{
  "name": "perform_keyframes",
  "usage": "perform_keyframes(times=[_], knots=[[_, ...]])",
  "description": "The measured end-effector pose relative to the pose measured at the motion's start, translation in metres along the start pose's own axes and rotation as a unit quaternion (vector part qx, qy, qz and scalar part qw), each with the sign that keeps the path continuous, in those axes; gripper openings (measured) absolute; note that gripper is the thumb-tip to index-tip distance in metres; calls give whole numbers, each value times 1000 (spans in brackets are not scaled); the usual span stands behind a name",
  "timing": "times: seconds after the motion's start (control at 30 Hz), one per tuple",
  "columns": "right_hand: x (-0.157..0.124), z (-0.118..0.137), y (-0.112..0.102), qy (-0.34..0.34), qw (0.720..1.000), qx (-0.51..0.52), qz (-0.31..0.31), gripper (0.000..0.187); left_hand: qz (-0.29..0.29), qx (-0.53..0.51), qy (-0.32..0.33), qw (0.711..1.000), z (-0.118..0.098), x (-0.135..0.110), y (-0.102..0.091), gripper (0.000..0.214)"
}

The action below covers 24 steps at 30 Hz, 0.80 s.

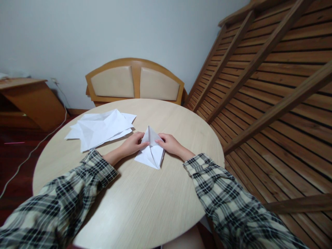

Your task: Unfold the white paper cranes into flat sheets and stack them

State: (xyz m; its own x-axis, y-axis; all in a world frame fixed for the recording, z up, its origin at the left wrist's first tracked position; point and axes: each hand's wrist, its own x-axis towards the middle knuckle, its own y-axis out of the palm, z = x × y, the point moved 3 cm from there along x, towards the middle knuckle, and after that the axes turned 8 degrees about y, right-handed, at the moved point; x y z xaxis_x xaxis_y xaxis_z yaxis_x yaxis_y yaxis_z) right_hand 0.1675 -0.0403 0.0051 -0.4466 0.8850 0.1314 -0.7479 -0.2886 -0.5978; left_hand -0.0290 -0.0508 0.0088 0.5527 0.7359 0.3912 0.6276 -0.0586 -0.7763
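Observation:
A folded white paper shape (151, 152), diamond-like with a raised upper flap, lies near the middle of the round table (145, 200). My left hand (132, 144) rests at its left edge with fingers curled, pinching the flap. On the paper's right edge my right hand (168, 142) also pinches it, fingers pressed together. Both forearms wear plaid sleeves.
A loose pile of creased white paper sheets (100, 128) lies on the table's far left. A wooden chair with padded back (135, 83) stands behind the table. A slatted wooden frame (272, 86) leans at the right. A low cabinet (28, 100) and a cable are on the left floor.

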Motion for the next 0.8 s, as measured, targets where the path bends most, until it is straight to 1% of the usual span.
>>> perform_keyframes(times=[0.1,0.23,0.4,0.63,0.8], knots=[[1,-1,0,-2,1000,-14,-9,17,-5,13,5,1000,-1,1,0,21],[2,-4,-3,6,999,-28,-35,18,-11,22,-9,1000,-1,1,0,25],[4,-6,-7,29,997,-17,-69,18,-13,-6,-12,1000,-2,1,-1,25],[4,-5,-6,16,997,-27,-64,17,-5,14,-12,1000,2,0,1,20],[5,-6,-3,0,999,-12,-31,19,8,45,-12,999,4,1,2,22]])
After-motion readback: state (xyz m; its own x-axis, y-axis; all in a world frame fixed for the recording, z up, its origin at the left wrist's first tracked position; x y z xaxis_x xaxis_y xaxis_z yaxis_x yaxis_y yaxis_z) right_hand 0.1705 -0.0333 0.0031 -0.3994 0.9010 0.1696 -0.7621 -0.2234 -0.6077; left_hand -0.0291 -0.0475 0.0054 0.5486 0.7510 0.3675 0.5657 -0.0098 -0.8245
